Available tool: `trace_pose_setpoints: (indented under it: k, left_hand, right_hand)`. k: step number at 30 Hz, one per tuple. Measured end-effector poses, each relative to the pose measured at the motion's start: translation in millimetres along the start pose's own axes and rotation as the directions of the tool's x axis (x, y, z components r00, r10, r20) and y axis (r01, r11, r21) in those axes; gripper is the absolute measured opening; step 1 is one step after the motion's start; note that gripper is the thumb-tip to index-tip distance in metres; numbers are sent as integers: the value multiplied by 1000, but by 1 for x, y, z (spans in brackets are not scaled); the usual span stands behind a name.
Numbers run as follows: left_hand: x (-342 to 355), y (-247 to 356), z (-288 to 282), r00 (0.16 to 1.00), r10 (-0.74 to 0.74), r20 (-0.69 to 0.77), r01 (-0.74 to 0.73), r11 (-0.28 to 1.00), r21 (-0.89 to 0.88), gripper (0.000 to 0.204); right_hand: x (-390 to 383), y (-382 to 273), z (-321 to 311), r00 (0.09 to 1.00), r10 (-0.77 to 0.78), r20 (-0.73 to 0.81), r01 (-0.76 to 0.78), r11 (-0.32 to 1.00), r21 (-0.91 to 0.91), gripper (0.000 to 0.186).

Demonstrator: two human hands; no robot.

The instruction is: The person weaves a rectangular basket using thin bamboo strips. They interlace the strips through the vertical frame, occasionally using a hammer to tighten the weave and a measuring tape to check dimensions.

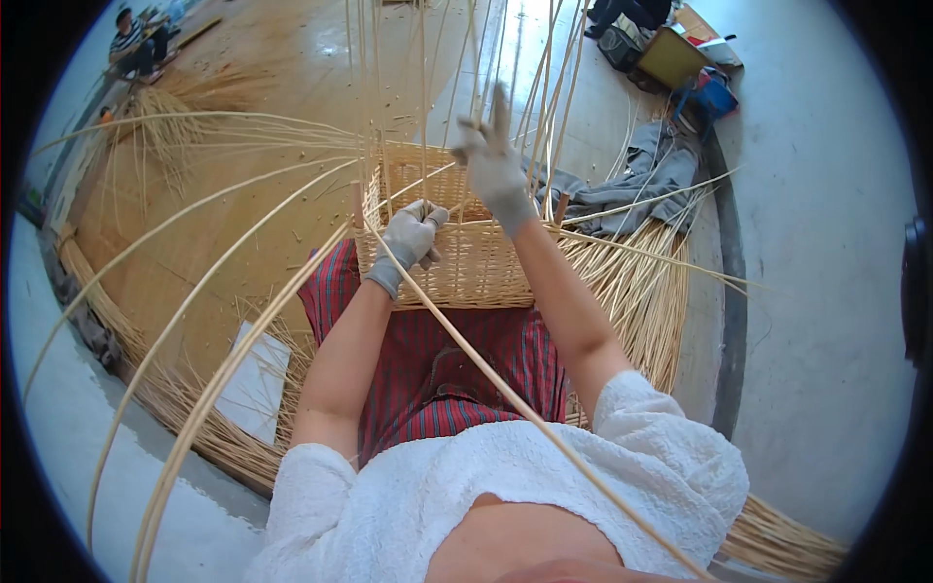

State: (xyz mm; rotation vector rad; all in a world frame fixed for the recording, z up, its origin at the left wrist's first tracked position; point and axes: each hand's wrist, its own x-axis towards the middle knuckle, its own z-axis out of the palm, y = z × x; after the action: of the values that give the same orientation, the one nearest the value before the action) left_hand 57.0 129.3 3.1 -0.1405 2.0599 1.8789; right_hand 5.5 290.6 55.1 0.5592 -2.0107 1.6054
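Grey-gloved left hand (410, 238) fingers clamped on a cane (486, 374) at basket (476, 262) rim | right hand (494, 165) fingers spread among stakes (544, 87) above basket | basket on lap | step: weaving wall, likely | next: cane threaded behind a stake

the half-woven wicker basket (476, 257) rests on the lap, pale straw-coloured, its walls tightly woven and its upright stakes (544, 107) rising tall and loose. a long cane (466, 355) slants from its near rim toward the chest.
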Motion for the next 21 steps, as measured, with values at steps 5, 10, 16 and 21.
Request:
trace_pose_setpoints:
  k: [5,10,16,21]
  left_hand:
    - [2,1,16,994,56,-95,-66,993,-101,26]
    - [5,7,28,969,-89,-230,47,983,-179,47]
    - [4,9,30,655,518,-550,-557,823,111,21]
    - [2,45,71,989,65,130,-110,918,380,30]
  right_hand:
    - [-117,29,-43,944,222,-245,-33,801,597,31]
    - [-133,-42,-14,972,229,-47,-119,657,744,24]
    - [-113,-13,-108,692,492,-529,-309,864,399,13]
    - [-114,-12,-131,700,586,-408,-422,800,426,29]
